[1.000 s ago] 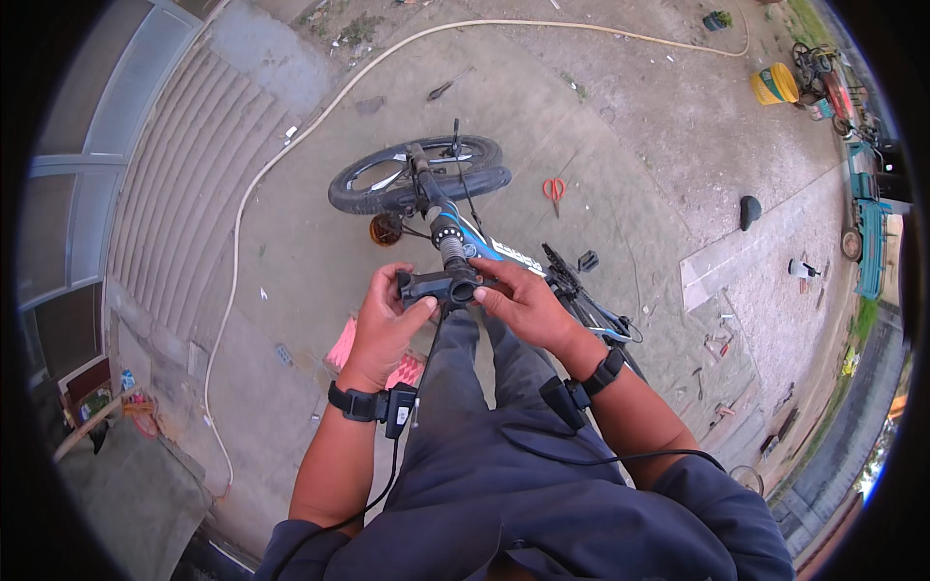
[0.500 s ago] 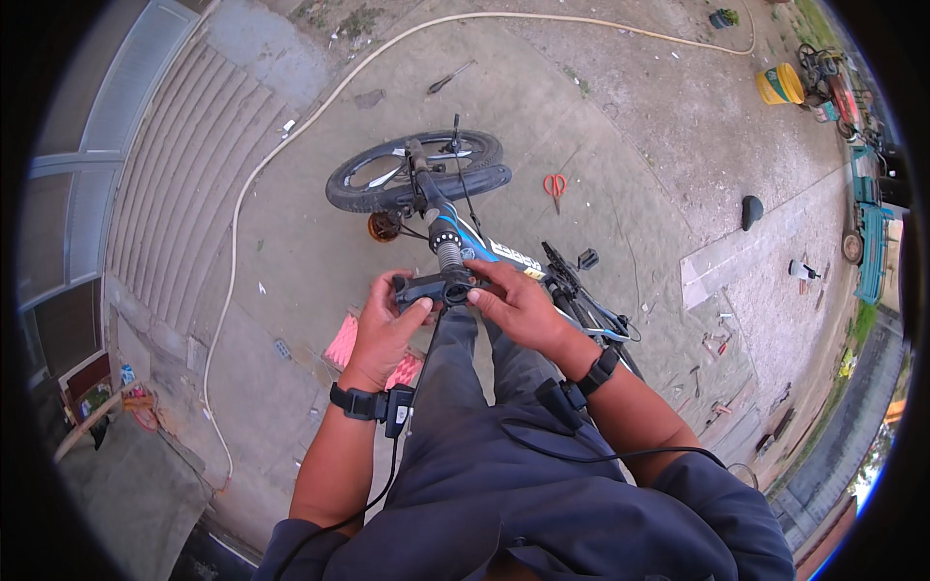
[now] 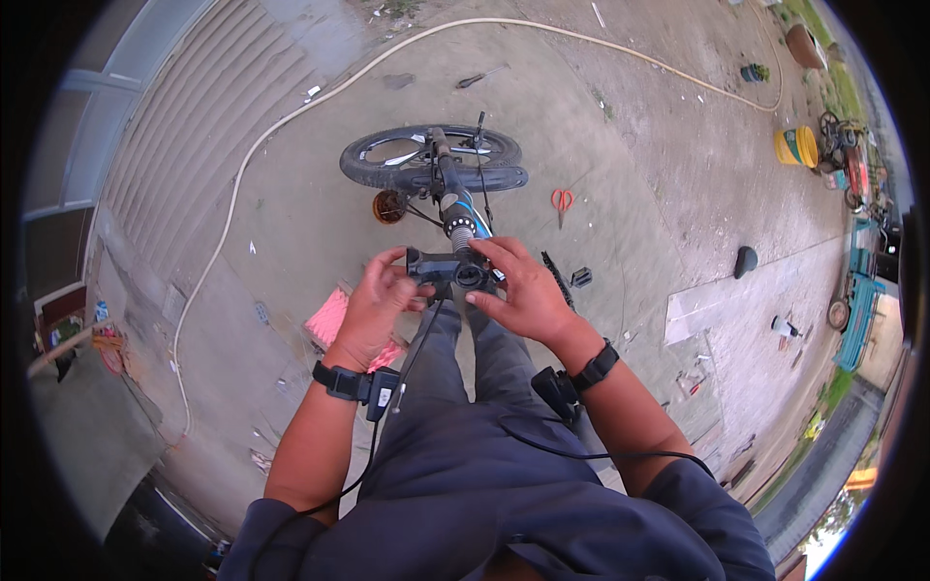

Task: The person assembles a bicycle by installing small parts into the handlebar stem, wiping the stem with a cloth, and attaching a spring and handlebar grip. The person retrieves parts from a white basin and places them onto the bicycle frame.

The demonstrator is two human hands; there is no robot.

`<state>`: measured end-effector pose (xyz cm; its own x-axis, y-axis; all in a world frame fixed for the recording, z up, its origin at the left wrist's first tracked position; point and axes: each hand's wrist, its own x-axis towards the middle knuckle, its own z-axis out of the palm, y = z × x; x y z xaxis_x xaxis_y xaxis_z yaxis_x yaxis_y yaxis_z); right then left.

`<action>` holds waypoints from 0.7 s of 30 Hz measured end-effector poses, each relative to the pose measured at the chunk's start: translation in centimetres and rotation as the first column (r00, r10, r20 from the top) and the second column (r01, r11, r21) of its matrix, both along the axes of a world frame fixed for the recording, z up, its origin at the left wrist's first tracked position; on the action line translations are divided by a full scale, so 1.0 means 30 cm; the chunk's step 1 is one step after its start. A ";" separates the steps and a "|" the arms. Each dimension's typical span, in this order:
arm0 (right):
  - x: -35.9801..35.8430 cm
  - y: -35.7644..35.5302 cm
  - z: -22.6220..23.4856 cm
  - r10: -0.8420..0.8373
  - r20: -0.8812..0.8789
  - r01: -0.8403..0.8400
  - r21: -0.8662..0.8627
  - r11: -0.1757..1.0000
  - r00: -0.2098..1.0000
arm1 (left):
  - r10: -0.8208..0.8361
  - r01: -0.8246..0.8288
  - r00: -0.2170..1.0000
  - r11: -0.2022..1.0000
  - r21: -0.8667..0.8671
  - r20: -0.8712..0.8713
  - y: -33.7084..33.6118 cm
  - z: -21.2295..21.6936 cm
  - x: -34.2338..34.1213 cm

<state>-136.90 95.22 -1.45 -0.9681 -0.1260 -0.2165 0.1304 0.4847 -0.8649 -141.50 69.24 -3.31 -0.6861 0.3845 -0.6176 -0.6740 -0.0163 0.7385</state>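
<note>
A black bicycle stem (image 3: 438, 265) sits at the top of the silver ribbed steerer (image 3: 462, 235) of a bicycle standing in front of me. My left hand (image 3: 381, 298) pinches the stem's left end between curled fingers and thumb. At the round clamp end, my right hand (image 3: 525, 298) holds the stem with index finger on the far side and thumb on the near side. Beyond lies the bike's front wheel (image 3: 358, 165) with its black fender (image 3: 499, 178). Part of the blue and black frame is hidden behind my right hand.
Red-handled scissors (image 3: 562, 199) lie right of the wheel, a screwdriver (image 3: 472, 80) beyond it. A saddle (image 3: 745, 261) rests farther right. A pink patterned pad (image 3: 327, 318) is beside my left forearm. A long hose (image 3: 235, 198) curves across the ground. A yellow bucket (image 3: 796, 146) stands far right.
The stem has turned so its clamp opening and left end show more plainly. My left fingers have loosened and shifted along its left end; my right hand stays at the round end. The view has shifted.
</note>
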 end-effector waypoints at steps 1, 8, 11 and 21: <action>-0.010 -0.001 0.002 0.036 -0.055 -0.031 0.075 0.997 0.998 | 0.040 -0.040 0.999 0.999 0.011 0.009 -0.022 -0.013 0.012; -0.042 0.005 -0.035 0.241 -0.306 -0.153 0.285 0.946 0.921 | 0.292 -0.275 0.953 0.945 -0.176 0.080 -0.196 -0.066 0.283; -0.052 -0.007 -0.064 0.269 -0.381 -0.156 0.301 0.941 0.885 | 0.417 -0.374 0.904 0.878 -0.299 0.091 -0.221 -0.066 0.462; -0.086 0.012 -0.148 0.346 -0.476 -0.203 0.326 0.923 0.808 | 0.432 -0.336 0.887 0.845 -0.415 0.161 -0.214 -0.066 0.846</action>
